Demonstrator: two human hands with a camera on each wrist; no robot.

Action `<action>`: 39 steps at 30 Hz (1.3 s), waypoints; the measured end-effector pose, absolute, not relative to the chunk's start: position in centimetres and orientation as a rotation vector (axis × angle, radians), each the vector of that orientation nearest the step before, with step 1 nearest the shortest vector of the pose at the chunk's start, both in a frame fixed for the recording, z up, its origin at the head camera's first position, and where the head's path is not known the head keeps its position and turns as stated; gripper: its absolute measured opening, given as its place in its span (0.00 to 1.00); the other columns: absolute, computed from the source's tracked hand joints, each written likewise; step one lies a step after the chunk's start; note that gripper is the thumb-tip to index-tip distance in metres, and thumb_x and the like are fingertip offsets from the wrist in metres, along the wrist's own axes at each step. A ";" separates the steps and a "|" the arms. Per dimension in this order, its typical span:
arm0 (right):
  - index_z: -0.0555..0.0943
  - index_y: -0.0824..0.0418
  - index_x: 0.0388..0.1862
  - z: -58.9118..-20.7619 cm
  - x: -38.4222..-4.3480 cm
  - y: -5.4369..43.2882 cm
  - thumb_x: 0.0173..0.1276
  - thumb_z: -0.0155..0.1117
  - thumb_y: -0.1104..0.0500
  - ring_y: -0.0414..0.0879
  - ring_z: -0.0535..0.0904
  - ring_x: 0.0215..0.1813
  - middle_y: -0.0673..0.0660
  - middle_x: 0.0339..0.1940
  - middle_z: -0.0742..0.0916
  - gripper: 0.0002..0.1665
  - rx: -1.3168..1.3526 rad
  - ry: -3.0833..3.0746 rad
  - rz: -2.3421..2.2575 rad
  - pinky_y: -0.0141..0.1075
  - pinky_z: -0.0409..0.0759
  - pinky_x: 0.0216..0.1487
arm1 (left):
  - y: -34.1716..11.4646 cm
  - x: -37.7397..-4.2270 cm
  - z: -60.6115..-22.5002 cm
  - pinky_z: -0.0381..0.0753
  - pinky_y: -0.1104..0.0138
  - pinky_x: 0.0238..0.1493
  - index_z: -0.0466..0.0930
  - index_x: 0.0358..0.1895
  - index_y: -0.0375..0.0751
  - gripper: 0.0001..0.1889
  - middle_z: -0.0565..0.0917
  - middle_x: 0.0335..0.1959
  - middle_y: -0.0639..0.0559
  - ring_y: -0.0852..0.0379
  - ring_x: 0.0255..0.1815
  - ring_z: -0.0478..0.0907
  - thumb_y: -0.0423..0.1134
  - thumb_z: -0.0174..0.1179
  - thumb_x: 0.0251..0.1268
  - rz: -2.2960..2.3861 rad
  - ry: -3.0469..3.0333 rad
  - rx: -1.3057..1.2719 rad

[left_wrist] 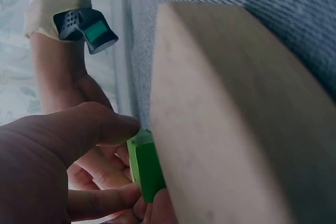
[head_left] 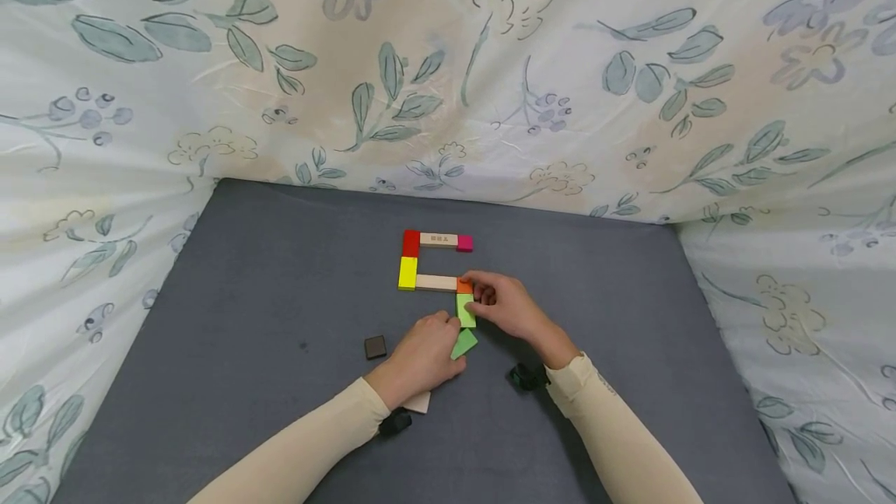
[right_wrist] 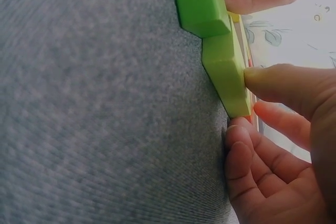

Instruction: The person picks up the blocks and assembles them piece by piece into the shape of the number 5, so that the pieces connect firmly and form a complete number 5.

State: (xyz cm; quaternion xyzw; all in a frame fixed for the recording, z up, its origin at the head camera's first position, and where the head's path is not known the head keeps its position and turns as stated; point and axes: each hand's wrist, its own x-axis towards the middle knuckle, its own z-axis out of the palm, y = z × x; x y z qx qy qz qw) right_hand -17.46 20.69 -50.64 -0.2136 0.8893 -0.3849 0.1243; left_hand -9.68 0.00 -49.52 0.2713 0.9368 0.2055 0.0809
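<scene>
My left hand pinches a green wooden block between thumb and fingers. That block sits at an angle, touching the near end of a light green block. My right hand has its thumb against the light green block and its curled fingers by the orange block, which they partly cover. In the right wrist view, the green block meets the light green block on the cloth. A plain wooden block lies partly hidden under my left hand.
Beyond the orange block, a bent row continues with a plain block, a yellow block, a red block, another plain block and a pink block. A dark brown block lies left on the grey cloth.
</scene>
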 end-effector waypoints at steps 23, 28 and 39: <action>0.83 0.54 0.68 -51.1 -17.2 21.2 0.73 0.79 0.55 0.46 0.81 0.36 0.50 0.40 0.84 0.27 -0.643 2.618 -1.129 0.42 0.82 0.41 | 0.0 -9.7 -49.7 0.77 0.63 0.37 0.85 0.55 0.31 0.26 0.79 0.36 0.48 0.56 0.31 0.72 0.49 0.78 0.65 0.659 2.799 0.758; 0.82 0.54 0.68 -51.1 -17.0 21.3 0.72 0.79 0.56 0.45 0.81 0.38 0.50 0.42 0.85 0.28 -0.638 2.624 -1.145 0.42 0.82 0.42 | -0.3 -9.6 -49.8 0.76 0.63 0.36 0.84 0.54 0.31 0.27 0.78 0.37 0.48 0.56 0.32 0.71 0.51 0.79 0.64 0.678 2.798 0.740; 0.82 0.55 0.69 -51.2 -16.1 21.7 0.74 0.78 0.55 0.45 0.84 0.48 0.51 0.50 0.86 0.27 -0.690 2.669 -1.194 0.45 0.85 0.51 | -2.0 -9.0 -48.7 0.83 0.61 0.43 0.83 0.62 0.34 0.35 0.81 0.49 0.47 0.52 0.45 0.74 0.57 0.79 0.63 0.684 2.834 0.786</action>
